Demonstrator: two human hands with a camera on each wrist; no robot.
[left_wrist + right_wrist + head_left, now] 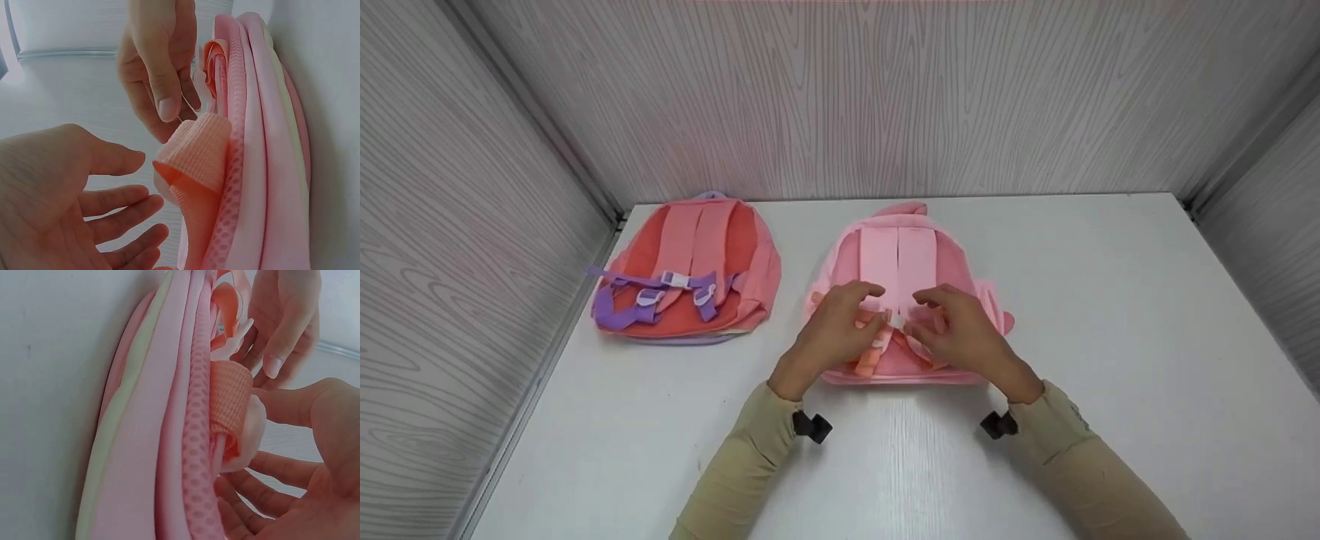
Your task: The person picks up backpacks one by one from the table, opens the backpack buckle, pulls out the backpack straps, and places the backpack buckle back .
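A pink backpack (879, 262) lies with its two shoulder straps facing up. Over its lower half, the left hand (840, 322) and right hand (964, 330) face each other beside a white buckle (897, 321). In the left wrist view the left hand (62, 197) has its fingers spread, apart from the folded orange webbing (199, 149). The right wrist view shows the right hand (332, 455) with thumb and fingers loosely bent around the side of a whitish buckle (256, 433) and orange webbing (230, 394); contact is unclear.
To the left lies a coral-red backpack (744, 232) with purple straps (619, 319) and white buckles, its straps also facing up. Both bags rest on a white table (1110, 337) with grey wood-grain panels behind and at the sides.
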